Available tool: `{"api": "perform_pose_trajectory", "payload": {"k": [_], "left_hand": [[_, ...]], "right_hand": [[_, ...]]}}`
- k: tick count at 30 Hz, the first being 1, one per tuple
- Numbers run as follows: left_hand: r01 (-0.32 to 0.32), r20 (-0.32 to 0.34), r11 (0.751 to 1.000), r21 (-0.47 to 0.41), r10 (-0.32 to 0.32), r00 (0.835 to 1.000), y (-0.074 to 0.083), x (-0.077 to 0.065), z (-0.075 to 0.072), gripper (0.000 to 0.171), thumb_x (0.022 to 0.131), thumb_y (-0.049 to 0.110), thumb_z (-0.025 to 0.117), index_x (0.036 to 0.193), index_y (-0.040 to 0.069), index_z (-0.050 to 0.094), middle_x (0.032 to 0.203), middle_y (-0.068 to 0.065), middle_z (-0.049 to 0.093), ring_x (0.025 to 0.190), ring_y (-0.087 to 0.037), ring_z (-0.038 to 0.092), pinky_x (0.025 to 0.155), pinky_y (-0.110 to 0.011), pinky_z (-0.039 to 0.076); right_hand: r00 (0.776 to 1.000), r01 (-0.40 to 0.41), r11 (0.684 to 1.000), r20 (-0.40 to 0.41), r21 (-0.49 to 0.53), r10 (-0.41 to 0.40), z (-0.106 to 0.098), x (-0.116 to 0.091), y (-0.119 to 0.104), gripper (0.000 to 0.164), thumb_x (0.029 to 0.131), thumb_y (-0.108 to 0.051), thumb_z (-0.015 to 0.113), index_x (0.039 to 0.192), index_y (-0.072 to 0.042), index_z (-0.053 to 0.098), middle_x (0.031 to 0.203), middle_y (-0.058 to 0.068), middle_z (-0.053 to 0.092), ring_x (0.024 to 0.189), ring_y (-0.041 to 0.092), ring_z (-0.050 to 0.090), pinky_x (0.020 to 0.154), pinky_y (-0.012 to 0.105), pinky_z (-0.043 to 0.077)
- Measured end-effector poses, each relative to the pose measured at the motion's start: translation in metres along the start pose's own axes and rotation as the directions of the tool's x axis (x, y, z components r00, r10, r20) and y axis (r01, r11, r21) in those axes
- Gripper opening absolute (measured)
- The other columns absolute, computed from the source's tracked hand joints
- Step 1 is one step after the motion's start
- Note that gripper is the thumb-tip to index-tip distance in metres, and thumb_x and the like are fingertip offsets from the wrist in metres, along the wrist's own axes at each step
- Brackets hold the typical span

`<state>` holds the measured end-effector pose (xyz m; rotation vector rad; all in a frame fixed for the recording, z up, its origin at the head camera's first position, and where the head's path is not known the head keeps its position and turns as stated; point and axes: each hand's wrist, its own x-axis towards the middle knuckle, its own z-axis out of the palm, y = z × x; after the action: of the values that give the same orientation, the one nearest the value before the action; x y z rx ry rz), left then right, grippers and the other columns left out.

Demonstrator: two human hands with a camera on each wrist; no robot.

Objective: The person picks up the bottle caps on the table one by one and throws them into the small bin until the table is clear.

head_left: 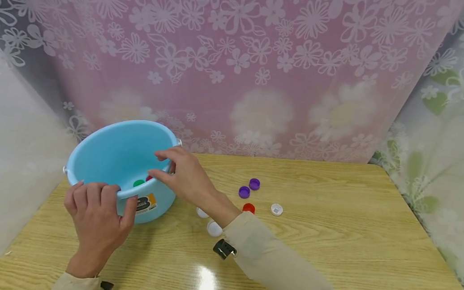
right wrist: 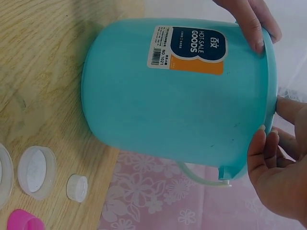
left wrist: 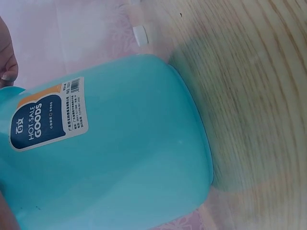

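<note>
A light blue bucket [head_left: 112, 148] stands upright at the left of the table, its label [left wrist: 50, 115] facing the person. My left hand [head_left: 100, 212] grips the near rim, fingers over the edge and thumb along the outside. Over the right rim reaches my right hand [head_left: 189, 178]; its thumb and forefinger are spread apart above the inside, with nothing between them. The other fingertips are right at the outer rim in the right wrist view. Inside the bucket lie a green cap [head_left: 138, 183] and a red cap [head_left: 149, 178], the red one partly hidden behind the right hand.
Right of the bucket, on the wooden table [head_left: 330, 241], lie purple caps [head_left: 244, 191], a red cap [head_left: 248, 207], a white cap [head_left: 276, 209] and white caps [head_left: 214, 228] partly behind the right forearm. A flowered pink curtain [head_left: 229, 73] hangs along the back edge.
</note>
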<state>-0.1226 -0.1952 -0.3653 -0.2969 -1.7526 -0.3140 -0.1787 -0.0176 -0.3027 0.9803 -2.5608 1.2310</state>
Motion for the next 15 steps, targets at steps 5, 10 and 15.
{"api": "perform_pose_trajectory", "payload": {"k": [5,10,15], "left_hand": [[-0.007,0.0,1.0,-0.002,0.007,1.0,0.0,-0.0004,0.0005,0.037,0.086,0.032,0.047,0.076,-0.004,0.046,0.074,-0.023,0.04,0.072,-0.042,0.033,0.087,-0.058,0.026],[-0.004,0.0,1.0,-0.004,0.004,1.0,0.0,-0.0009,0.0007,0.037,0.086,0.032,0.047,0.076,-0.004,0.046,0.074,-0.023,0.041,0.072,-0.042,0.034,0.087,-0.058,0.026],[-0.002,-0.001,1.0,0.002,0.002,1.0,-0.0008,-0.001,-0.0002,0.037,0.085,0.032,0.047,0.075,-0.003,0.045,0.073,-0.022,0.04,0.072,-0.042,0.034,0.087,-0.058,0.026]], "right_hand": [[1.0,0.007,1.0,-0.004,0.001,-0.007,-0.0006,-0.0005,0.0006,0.044,0.087,-0.029,0.068,0.126,-0.009,0.062,0.113,-0.002,0.059,0.073,0.005,0.049,0.061,0.015,0.041],[1.0,0.019,1.0,-0.011,0.016,-0.019,0.0004,-0.0009,0.0029,0.045,0.087,-0.029,0.068,0.127,-0.008,0.061,0.115,-0.001,0.059,0.073,0.005,0.049,0.061,0.015,0.042],[0.999,0.038,0.992,-0.022,0.118,-0.036,-0.0019,-0.003,0.0076,0.043,0.088,-0.024,0.068,0.127,-0.007,0.06,0.108,0.0,0.058,0.074,0.005,0.051,0.063,0.017,0.045]]}}
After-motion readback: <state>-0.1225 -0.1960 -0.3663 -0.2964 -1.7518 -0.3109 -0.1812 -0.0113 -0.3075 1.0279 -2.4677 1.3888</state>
